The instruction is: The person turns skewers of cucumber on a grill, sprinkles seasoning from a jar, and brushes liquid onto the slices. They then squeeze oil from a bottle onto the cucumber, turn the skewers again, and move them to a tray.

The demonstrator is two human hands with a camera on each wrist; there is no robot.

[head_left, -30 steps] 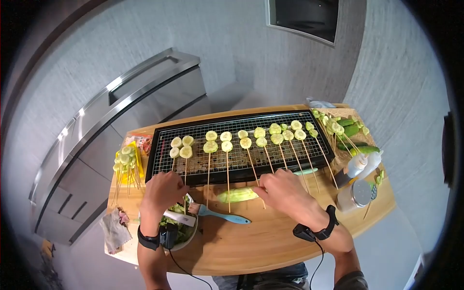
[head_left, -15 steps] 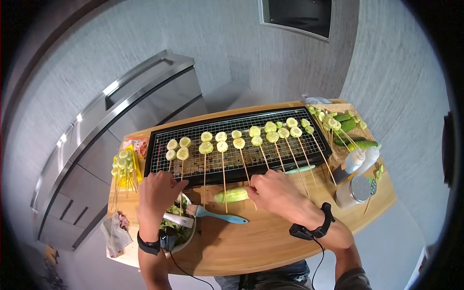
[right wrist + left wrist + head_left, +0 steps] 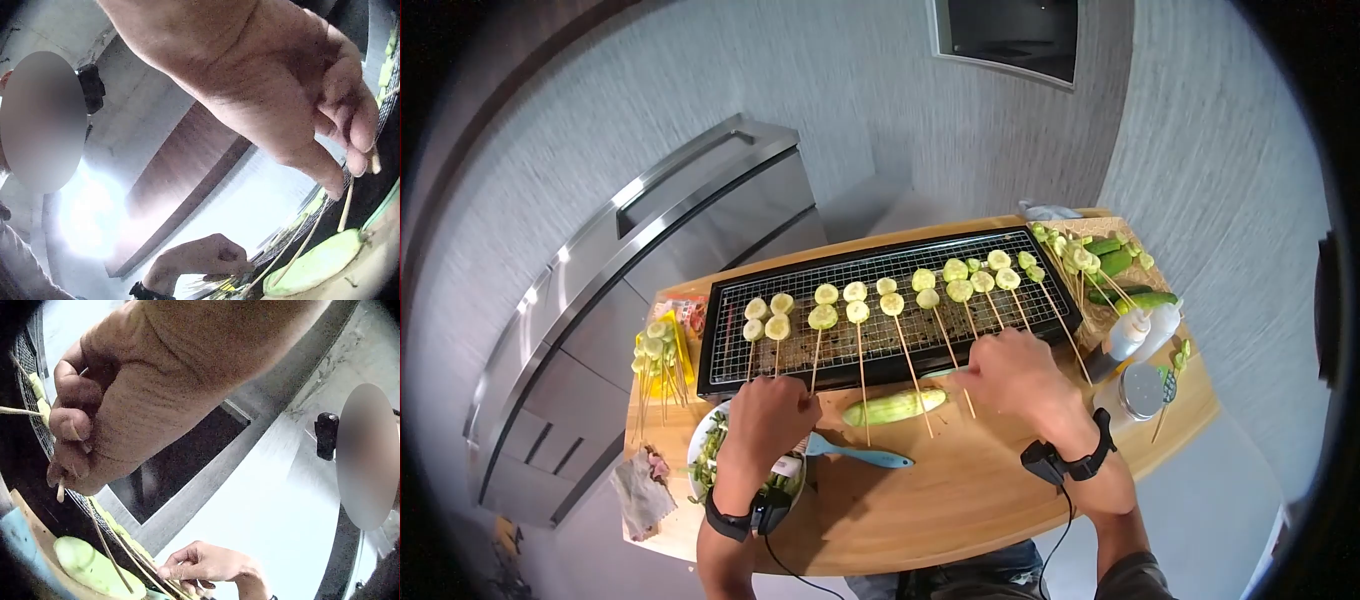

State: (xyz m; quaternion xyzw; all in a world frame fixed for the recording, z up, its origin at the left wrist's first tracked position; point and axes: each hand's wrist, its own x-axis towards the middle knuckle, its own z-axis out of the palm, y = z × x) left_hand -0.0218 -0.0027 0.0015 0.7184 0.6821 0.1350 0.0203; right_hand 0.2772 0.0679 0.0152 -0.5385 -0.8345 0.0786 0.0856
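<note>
My left hand (image 3: 770, 420) is at the grill's near edge on the left. Its curled fingers pinch the stick of a cucumber skewer (image 3: 823, 316); a stick end (image 3: 60, 490) pokes out below the fingertips in the left wrist view. Further right, my right hand (image 3: 1020, 370) has its fingertips together on another skewer's stick, whose end (image 3: 375, 164) shows beside them. Several two-slice cucumber skewers lie in a row on the black wire grill (image 3: 800, 280), sticks toward me. Between the hands a pale peeled cucumber (image 3: 895, 407) lies on the table.
Below the left hand stands a white bowl (image 3: 696, 455) of chopped greens, with a blue basting brush (image 3: 860, 453) beside it. More skewers (image 3: 655, 350) sit on a yellow tray at left. Sauce bottles (image 3: 1122, 335), a shaker jar (image 3: 1140, 392) and green cucumbers (image 3: 1140, 302) are at right.
Both hands have moved right along the row of sticks, the left one reaching the third skewer. The right hand has left the skewer near the middle for one further right.
</note>
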